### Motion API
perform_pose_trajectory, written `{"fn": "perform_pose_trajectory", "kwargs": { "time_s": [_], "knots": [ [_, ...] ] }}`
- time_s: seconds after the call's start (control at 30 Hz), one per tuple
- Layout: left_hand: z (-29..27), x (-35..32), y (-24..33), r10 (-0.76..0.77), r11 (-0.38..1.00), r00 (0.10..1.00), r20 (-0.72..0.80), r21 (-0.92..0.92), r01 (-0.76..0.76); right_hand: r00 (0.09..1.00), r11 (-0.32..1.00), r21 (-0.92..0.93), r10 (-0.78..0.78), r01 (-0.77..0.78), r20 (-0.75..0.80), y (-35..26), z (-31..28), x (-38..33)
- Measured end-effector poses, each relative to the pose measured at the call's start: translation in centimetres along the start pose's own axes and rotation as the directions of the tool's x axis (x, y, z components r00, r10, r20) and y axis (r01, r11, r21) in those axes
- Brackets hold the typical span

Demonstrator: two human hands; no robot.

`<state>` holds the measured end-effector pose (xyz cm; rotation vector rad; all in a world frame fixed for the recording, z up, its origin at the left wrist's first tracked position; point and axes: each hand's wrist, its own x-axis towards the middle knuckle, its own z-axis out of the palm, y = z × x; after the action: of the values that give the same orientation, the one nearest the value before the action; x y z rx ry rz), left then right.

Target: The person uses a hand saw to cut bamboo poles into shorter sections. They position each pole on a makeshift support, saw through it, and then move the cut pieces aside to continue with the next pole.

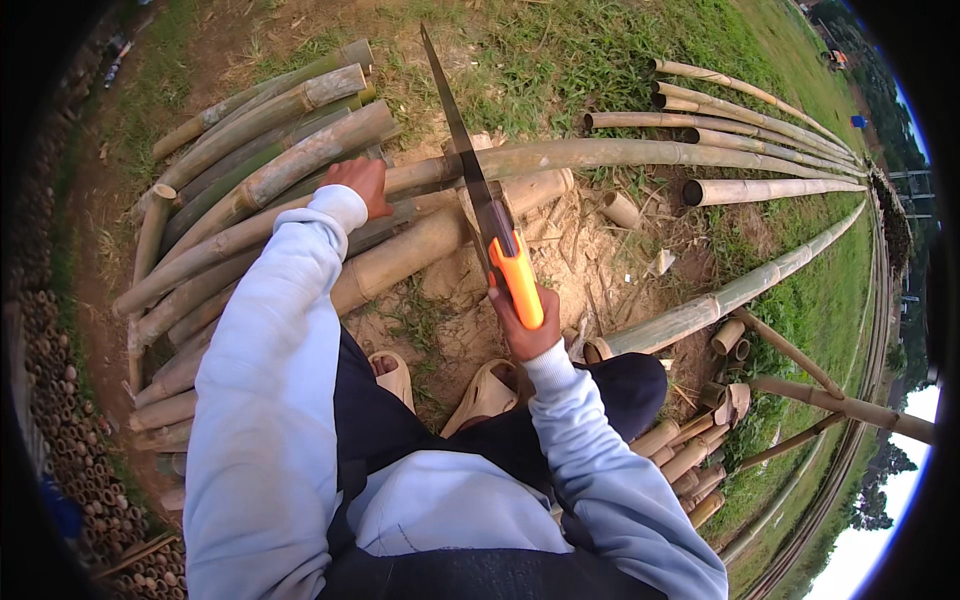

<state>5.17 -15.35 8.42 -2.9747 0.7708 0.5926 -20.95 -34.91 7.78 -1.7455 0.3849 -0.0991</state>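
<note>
My left hand [360, 185] is closed over a long bamboo pole [590, 153] that runs from the left pile far out to the right. In my right hand [527, 325] is a handsaw [516, 275] with an orange and dark handle, gripped with its blade pointing away from me. The blade crosses the long pole to the right of my left hand; I cannot tell whether its teeth touch the bamboo. Beneath the pole lies a thicker bamboo piece [420, 250], slanting across the ground in front of my feet.
Cut bamboo poles [290, 160] are piled at the left. More long poles [770, 190] stretch over the grass at right. A short bamboo offcut [621, 210] lies on sawdust. Short bamboo pieces [690, 455] are heaped by my right knee, near a bamboo frame [840, 402].
</note>
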Motion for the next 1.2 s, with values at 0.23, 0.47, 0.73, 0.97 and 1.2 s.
{"fn": "perform_pose_trajectory", "kwargs": {
  "time_s": [0.23,0.47,0.73,0.97,1.2],
  "knots": [
    [-0.4,-0.2,-0.7,0.000,1.000,1.000,-0.025,0.003,0.000,0.995,0.997,-0.003,-0.076,0.076,-0.057,-0.1,0.4,-3.9],
    [0.8,-0.2,-0.4,-0.017,1.000,1.000,-0.010,-0.003,0.017,0.993,0.993,-0.049,-0.108,0.106,-0.047,-0.3,-1.3,-9.2],
    [1.5,-0.8,-0.9,-0.051,0.993,0.996,-0.074,-0.106,0.043,0.992,0.988,0.091,-0.119,0.122,-0.031,1.2,1.5,3.9],
    [4.8,-3.2,0.0,-0.010,0.998,0.911,-0.412,-0.060,-0.016,0.976,0.973,0.080,-0.214,0.217,-0.046,-1.1,1.9,2.7],
    [2.3,-0.9,-0.5,-0.024,0.999,0.993,-0.116,0.027,0.027,0.986,0.987,0.068,-0.136,0.143,-0.092,0.0,2.5,2.8]
  ]
}}
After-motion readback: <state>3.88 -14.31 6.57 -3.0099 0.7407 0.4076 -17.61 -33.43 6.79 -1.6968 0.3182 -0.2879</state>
